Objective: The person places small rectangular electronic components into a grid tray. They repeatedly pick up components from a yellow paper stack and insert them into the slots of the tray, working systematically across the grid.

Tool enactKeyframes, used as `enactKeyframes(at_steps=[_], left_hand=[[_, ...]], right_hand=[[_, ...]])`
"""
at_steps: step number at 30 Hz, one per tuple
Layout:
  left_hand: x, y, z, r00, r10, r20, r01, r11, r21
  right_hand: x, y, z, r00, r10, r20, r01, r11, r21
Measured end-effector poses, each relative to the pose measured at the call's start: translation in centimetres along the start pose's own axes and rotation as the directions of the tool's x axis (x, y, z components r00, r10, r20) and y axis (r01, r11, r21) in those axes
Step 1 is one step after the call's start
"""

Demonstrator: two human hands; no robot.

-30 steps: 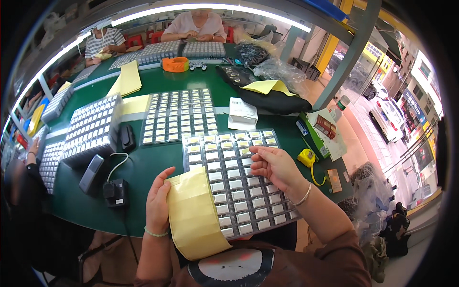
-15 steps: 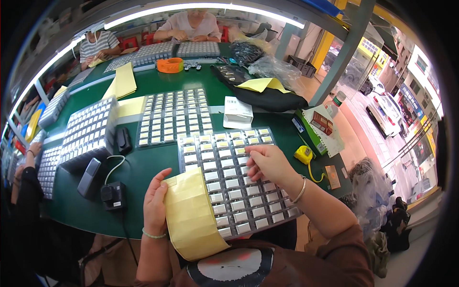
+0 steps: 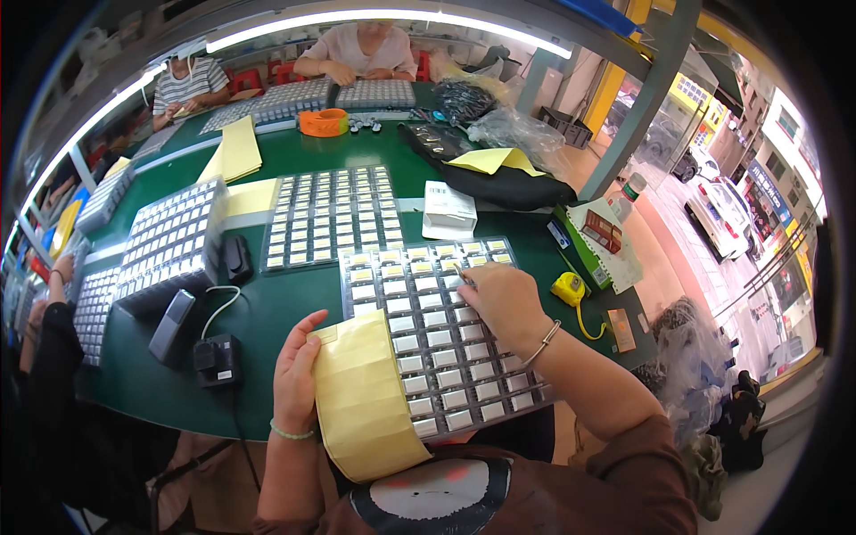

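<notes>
A clear plastic tray with rows of small white rectangular blocks lies before me, reaching past the table's near edge. Blocks in its far rows bear small yellow labels; the nearer ones look plain white. Over the tray's left side curves a yellow paper sheet. My left hand grips that sheet's left edge, thumb on top. Above the upper right blocks, my right hand is closed in a pinch, fingertips close to a block. Whatever sits in the pinch is too small to make out.
Beyond lie another filled tray, a stack of trays, a small white box and a black bag. A yellow tape measure is at right; a black adapter with cable at left. Other people sit around the table.
My right hand has shifted slightly up and turned, its fingers now bunched at a block in the upper rows. The left hand keeps its grip on the yellow sheet.
</notes>
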State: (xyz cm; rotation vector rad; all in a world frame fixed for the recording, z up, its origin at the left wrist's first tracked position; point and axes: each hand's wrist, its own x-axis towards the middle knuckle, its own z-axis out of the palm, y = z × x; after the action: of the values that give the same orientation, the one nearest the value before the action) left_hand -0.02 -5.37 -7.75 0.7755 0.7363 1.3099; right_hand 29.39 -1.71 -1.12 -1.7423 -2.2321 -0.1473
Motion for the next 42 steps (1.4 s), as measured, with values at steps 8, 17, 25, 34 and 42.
enactKeyframes(at_steps=[8,17,25,34,42], left_hand=[[0.0,0.0,0.2,1.000,0.006,-0.015,-0.005,1.000,0.019],[-0.1,0.2,0.3,1.000,0.014,-0.005,-0.014,0.999,0.036],[-0.7,1.1,0.8,0.998,0.060,-0.011,-0.059,0.994,0.087],[-1.7,2.2,3.0,0.978,0.173,0.113,-0.199,0.938,0.283],[-2.5,1.7,5.4,0.939,0.276,0.207,-0.342,0.812,0.472]], right_hand=[[0.5,1.7,0.8,0.996,-0.041,-0.080,0.054,0.985,0.162],[2.7,2.6,-0.5,0.992,0.097,0.087,-0.122,0.922,0.367],[0.5,2.3,0.7,0.890,-0.392,-0.232,0.414,0.909,0.051],[0.3,-0.5,-1.3,0.904,-0.277,-0.325,0.356,0.909,0.217],[-1.5,-7.5,-4.0,0.864,-0.382,-0.327,0.492,0.778,0.391]])
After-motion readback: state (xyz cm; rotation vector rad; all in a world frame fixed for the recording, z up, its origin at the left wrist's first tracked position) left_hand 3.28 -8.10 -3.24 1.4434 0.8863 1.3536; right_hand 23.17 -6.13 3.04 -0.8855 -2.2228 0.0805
